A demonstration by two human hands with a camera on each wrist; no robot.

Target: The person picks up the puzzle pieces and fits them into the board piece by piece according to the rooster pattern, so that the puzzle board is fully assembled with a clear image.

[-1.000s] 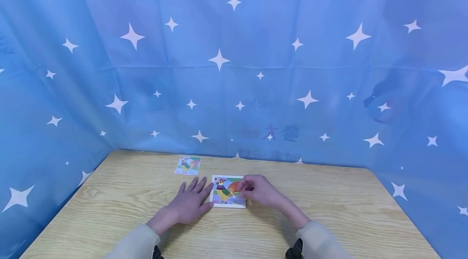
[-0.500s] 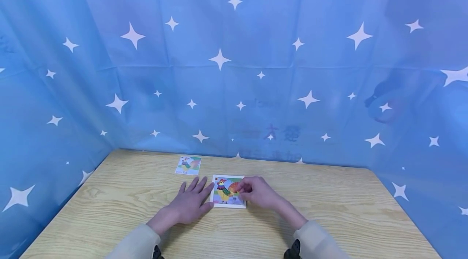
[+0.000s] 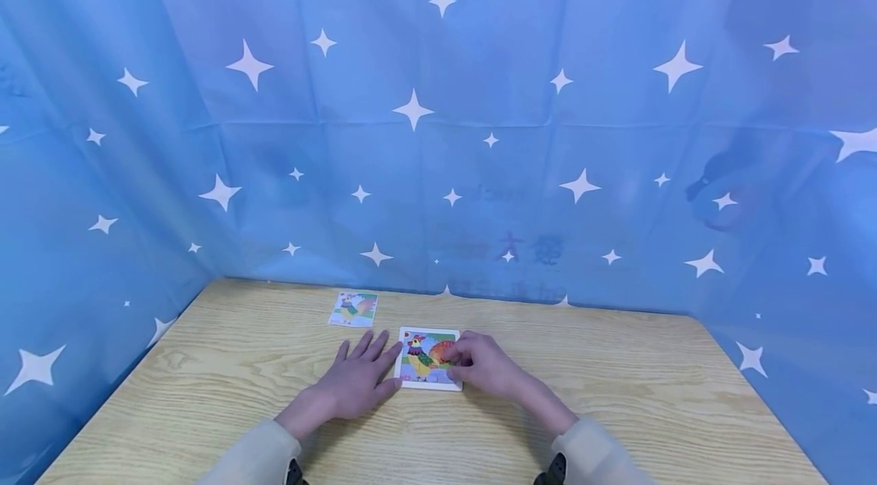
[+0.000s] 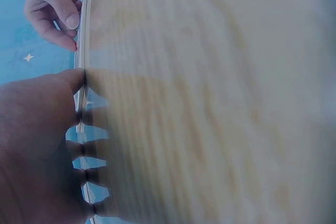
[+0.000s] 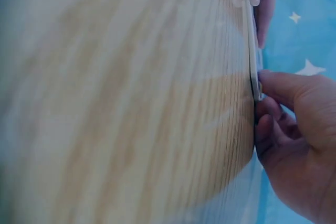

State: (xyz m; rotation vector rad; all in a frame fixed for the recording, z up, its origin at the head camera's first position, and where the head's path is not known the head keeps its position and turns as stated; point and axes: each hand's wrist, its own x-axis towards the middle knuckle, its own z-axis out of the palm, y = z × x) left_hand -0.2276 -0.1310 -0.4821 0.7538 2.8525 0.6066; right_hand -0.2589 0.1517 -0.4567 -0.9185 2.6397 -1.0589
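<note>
A rooster jigsaw puzzle (image 3: 428,359) lies in a white-rimmed tray (image 3: 430,386) on the table. My left hand (image 3: 358,382) lies spread at its left side, index fingertip and thumb at the tray's edge. My right hand (image 3: 485,365) is over the right part of the puzzle, thumb and index finger bent around a puzzle piece by the rooster's tail, which they mostly hide. In the right wrist view, the right thumb (image 5: 281,85) rests at the tray's edge with the other fingers curled beneath. The left wrist view shows the tray side-on (image 4: 84,40).
A square rooster picture card (image 3: 353,310) lies flat behind the left hand, toward the back of the wooden table (image 3: 274,340). A blue curtain (image 3: 438,165) with white stars rises along the table's back and sides.
A pale gap at the puzzle's lower right has closed up. The right thumb and index finger have spread apart slightly; the left hand stays put.
</note>
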